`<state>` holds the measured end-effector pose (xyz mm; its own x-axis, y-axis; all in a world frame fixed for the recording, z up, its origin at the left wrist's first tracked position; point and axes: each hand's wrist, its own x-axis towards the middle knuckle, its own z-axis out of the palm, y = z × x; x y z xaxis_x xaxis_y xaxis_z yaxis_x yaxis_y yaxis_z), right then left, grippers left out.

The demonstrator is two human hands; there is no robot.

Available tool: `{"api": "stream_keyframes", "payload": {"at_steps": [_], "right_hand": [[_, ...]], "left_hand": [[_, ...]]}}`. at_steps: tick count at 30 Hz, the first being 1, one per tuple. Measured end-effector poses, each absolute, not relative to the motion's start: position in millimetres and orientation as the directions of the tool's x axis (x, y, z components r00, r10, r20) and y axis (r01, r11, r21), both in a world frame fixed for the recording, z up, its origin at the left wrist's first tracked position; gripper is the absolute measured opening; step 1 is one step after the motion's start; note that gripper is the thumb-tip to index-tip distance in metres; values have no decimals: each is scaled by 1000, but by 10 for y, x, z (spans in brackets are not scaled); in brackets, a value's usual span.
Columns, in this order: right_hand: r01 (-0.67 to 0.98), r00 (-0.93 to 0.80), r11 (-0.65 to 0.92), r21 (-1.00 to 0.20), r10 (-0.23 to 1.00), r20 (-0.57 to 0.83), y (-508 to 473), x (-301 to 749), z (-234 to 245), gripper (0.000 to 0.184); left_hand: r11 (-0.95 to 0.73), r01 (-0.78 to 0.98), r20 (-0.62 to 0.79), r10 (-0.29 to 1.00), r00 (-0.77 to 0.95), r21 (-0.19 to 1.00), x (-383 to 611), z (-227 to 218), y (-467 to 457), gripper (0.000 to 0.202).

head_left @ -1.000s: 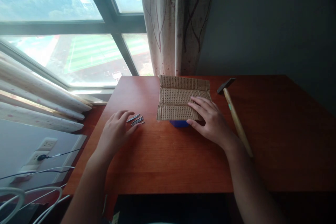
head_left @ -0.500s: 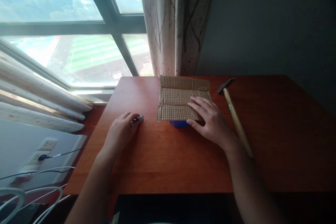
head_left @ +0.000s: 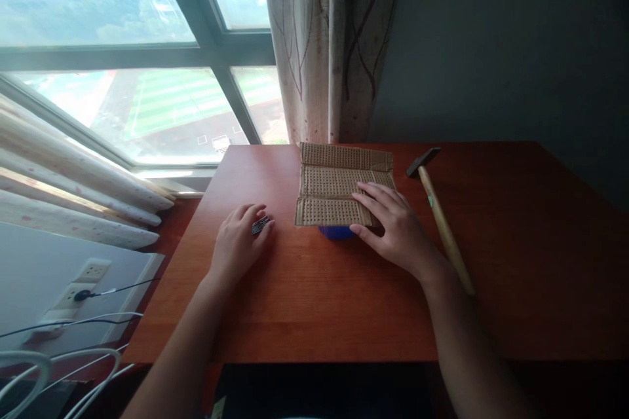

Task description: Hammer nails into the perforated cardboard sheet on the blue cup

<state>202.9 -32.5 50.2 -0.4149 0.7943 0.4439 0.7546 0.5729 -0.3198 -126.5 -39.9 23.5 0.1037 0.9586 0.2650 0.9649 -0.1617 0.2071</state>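
Observation:
My left hand (head_left: 238, 237) is low over the left part of the wooden table, its thumb and fingers curled around a small bunch of thin, dark metal nails (head_left: 260, 225). The nails lie side by side, partly covered by the fingers. My right hand (head_left: 393, 221) rests with fingers stretched out on the right side of a brown cardboard sheet (head_left: 334, 180) full of rows of small holes. Two creases run across this sheet. Beneath its near edge shows a blue object (head_left: 337, 232), mostly hidden by the cardboard.
A hammer (head_left: 445, 229) with a wooden handle lies right of my right hand, its head toward the back. The table (head_left: 304, 301) ends at the window and curtain (head_left: 314, 46). White cables (head_left: 98, 357) and a wall socket (head_left: 73, 294) are at the lower left.
My left hand has shifted slightly right, and its thumb now shows along the near side of the nails, which look more evenly lined up. My right hand and the cardboard stay put.

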Motion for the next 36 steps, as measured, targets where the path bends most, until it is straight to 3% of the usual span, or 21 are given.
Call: {"api": "stream_keyframes", "payload": {"at_steps": [5, 10, 30, 36], "right_hand": [[751, -414, 575, -324, 793, 447, -329, 2029, 499, 52], [753, -412, 572, -326, 796, 443, -328, 2028, 493, 52], [737, -407, 576, -352, 795, 450, -320, 2029, 491, 52], [740, -408, 575, -348, 796, 448, -321, 2024, 497, 51]], "left_hand": [[-83, 996, 305, 949, 73, 21, -1046, 182, -281, 39], [-43, 998, 330, 943, 52, -34, -1033, 155, -241, 33], [-60, 994, 315, 949, 30, 87, -1145, 225, -253, 39], [67, 983, 248, 963, -109, 170, -1558, 313, -516, 41]]}}
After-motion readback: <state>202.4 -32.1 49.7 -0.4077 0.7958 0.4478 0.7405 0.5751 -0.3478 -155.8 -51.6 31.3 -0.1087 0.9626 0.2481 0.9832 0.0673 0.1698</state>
